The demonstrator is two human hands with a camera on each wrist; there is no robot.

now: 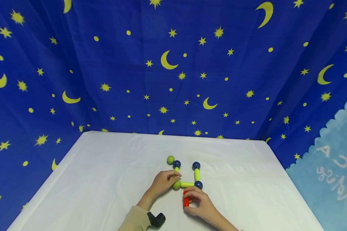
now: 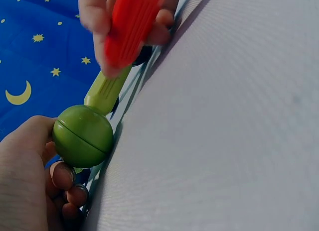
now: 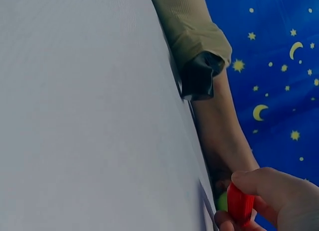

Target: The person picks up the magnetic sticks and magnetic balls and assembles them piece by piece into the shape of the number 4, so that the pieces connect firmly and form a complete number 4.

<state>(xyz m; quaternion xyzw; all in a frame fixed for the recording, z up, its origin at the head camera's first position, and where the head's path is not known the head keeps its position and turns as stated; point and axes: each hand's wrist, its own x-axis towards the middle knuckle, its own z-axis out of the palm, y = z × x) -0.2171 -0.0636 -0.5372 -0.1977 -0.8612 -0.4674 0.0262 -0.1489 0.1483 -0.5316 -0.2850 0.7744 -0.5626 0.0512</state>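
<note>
A U-shaped build of balls and yellow-green rods lies on the table. My left hand (image 1: 164, 180) pinches its left rod (image 1: 177, 169), beside the green corner ball (image 2: 83, 136); that ball partly hides the fingertips in the left wrist view. A dark blue ball (image 1: 177, 164) caps this rod. The bottom rod (image 1: 187, 184) leads to another blue ball (image 1: 198, 184), from which the right rod (image 1: 197, 175) runs up to a blue ball (image 1: 196, 165). Between thumb and fingers, my right hand (image 1: 200, 203) holds a red rod (image 1: 186, 199) just below the bottom rod, apart from the build.
A loose-looking green ball (image 1: 170, 159) sits at the upper left blue ball. White cloth covers the table (image 1: 112, 179). Blue star-and-moon curtains (image 1: 138, 70) surround its back and sides, with a light blue cloth (image 1: 335, 166) at right. A black device (image 1: 157, 220) is on the left wrist.
</note>
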